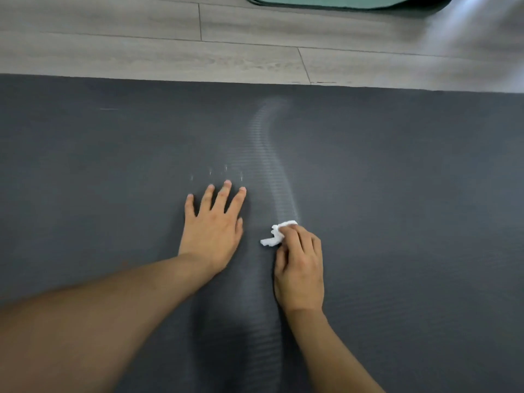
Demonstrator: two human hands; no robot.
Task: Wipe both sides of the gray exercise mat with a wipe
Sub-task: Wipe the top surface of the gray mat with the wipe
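Note:
The gray exercise mat [397,194] lies flat on the floor and fills most of the view. My left hand [212,225] rests flat on it with fingers spread and straight. Just to its right, my right hand [300,268] grips a crumpled white wipe [276,234] and holds it down on the mat. A pale wet streak [269,154] runs on the mat from the wipe toward the mat's far edge. Small shiny marks sit just beyond my left fingertips.
Light wooden floorboards [170,46] lie beyond the mat's far edge. A green mat [340,1] lies on the floor at the top of the view. A bright blurred patch is at the top right.

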